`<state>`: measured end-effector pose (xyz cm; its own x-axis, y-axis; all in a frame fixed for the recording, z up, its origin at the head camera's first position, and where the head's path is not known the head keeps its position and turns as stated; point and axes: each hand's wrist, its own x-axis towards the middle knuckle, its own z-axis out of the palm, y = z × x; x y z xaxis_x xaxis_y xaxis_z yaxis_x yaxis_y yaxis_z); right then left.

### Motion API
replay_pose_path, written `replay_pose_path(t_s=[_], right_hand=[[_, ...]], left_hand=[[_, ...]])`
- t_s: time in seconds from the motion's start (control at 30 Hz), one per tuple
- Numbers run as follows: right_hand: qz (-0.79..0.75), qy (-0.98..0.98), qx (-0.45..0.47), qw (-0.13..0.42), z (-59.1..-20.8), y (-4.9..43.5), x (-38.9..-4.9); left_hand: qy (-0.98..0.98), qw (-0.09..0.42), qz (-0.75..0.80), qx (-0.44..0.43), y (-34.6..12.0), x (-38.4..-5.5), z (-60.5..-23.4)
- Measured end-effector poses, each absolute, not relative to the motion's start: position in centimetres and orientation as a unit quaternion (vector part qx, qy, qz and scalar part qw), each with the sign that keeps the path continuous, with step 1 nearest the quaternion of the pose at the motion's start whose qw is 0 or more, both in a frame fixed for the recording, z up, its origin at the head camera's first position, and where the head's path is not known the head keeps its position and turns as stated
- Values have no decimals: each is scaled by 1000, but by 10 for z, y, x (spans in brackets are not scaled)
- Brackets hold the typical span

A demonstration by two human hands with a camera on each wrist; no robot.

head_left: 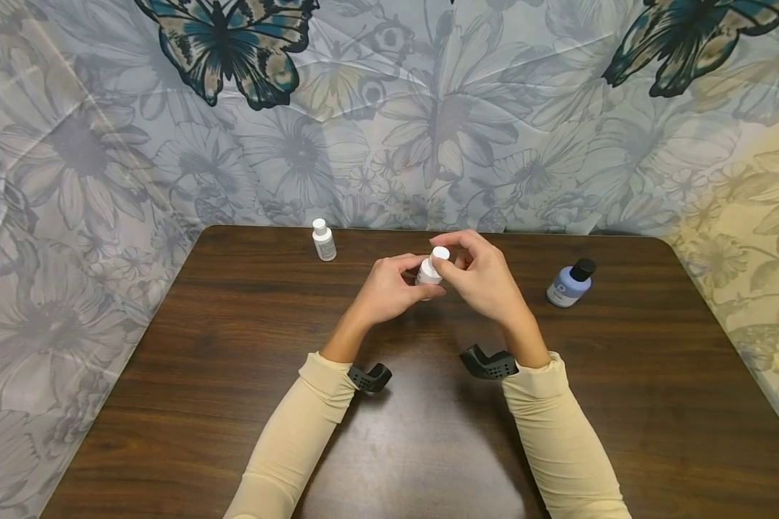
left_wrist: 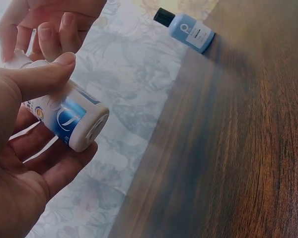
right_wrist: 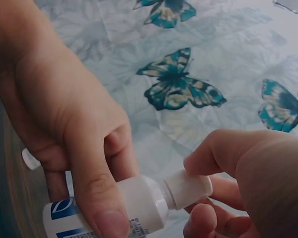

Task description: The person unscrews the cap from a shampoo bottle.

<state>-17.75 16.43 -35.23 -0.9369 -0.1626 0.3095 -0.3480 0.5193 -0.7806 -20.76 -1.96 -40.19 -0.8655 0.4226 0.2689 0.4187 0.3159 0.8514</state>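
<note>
My left hand point(head_left: 392, 290) grips a small white bottle point(left_wrist: 72, 116) with a blue label, thumb on one side and fingers on the other. The bottle is held tilted above the table, its base towards the left wrist camera. At its top, my right hand point(head_left: 488, 280) pinches the white cap point(right_wrist: 189, 188) between thumb and fingers. In the right wrist view the cap sits at the bottle's neck, in line with the body. Part of the label is hidden behind the left thumb.
A second small white bottle point(head_left: 324, 241) stands at the table's back edge, left of the hands. To the right stands a blue bottle point(head_left: 568, 287) with a black cap. Behind the dark wooden table point(head_left: 188, 375) hangs a floral cloth point(head_left: 441, 122) with butterflies.
</note>
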Motion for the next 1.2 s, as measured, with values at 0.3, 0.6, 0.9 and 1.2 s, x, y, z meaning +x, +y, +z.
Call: replay_pose_path(t_s=[0.3, 0.6, 0.9, 1.2], right_hand=[[451, -880, 122, 90, -350, 164, -179], [425, -890, 124, 109, -349, 164, -178], [452, -873, 116, 141, -347, 167, -177], [475, -864, 78, 149, -348, 169, -178]], left_hand=[[808, 9, 527, 263, -19, -208, -404], [813, 14, 517, 266, -19, -208, -404], [818, 26, 519, 246, -25, -211, -403], [826, 27, 522, 210, -29, -212, -403]])
